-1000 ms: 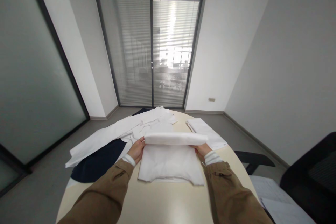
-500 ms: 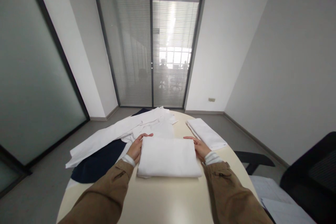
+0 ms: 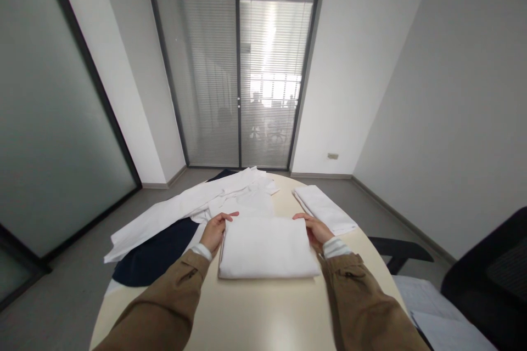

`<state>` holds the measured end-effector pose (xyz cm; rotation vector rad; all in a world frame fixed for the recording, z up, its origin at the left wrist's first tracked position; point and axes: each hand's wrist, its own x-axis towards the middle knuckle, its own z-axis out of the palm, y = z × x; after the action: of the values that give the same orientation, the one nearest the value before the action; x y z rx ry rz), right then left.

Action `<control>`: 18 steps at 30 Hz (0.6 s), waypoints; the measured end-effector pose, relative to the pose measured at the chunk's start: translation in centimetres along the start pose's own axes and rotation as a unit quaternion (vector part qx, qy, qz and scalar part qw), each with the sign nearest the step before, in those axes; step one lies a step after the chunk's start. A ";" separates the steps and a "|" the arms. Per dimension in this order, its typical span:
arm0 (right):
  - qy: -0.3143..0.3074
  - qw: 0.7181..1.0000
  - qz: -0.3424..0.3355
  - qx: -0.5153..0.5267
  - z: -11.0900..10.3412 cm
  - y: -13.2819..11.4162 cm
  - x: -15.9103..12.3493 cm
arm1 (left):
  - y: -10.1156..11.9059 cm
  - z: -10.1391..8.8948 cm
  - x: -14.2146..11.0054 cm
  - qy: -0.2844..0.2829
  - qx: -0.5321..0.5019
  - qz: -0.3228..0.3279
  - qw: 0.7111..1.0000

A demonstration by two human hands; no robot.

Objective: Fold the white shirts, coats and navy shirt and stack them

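Observation:
A folded white cloth [image 3: 267, 249], shaped into a neat rectangle, lies at the middle of the table. My left hand [image 3: 214, 232] grips its far left corner, the fingers curled over the edge. At the far right corner my right hand [image 3: 315, 228] pinches the same cloth. Parts of the fingers on both hands are hidden behind or under the fabric. Just beyond my right hand lies another folded white cloth [image 3: 327, 209]. Past my left hand, loose white fabric [image 3: 185, 205] is spread over a dark navy cloth [image 3: 154, 255].
The round cream table [image 3: 259, 318] has its curved edge on both sides. To the right stand a black office chair [image 3: 494, 285] and, beside it, some pale papers or cloth [image 3: 436, 307]. A glass door with blinds [image 3: 236, 77] is in the far wall.
The folded cloth has shifted very slightly to the right. The fingers of my right hand have drawn in and bent over its far edge.

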<state>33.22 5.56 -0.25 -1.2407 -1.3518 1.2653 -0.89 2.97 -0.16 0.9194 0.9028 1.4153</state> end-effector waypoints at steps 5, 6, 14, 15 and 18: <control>-0.055 0.994 0.069 0.064 0.1 -0.6 -0.4 | -0.3 -0.3 0.1 0.001 0.003 -0.025 1.000; -0.056 0.995 0.064 0.057 0.3 -0.6 -0.5 | -0.4 -0.4 0.2 0.000 0.041 -0.014 0.999; -0.018 0.998 -0.017 0.055 0.9 1.8 0.4 | 0.7 1.4 -1.2 0.010 0.401 0.200 0.894; -0.014 0.999 -0.028 0.032 0.8 2.0 0.6 | 1.0 2.0 -1.9 -0.016 0.454 0.242 0.857; 0.010 0.997 -0.050 -0.059 0.6 1.4 0.8 | 1.1 3.8 -4.1 -0.114 0.591 0.251 0.758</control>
<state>32.69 6.24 -1.75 -1.2465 -1.4731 1.1159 2.30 -1.07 2.22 2.3814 1.4370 0.9769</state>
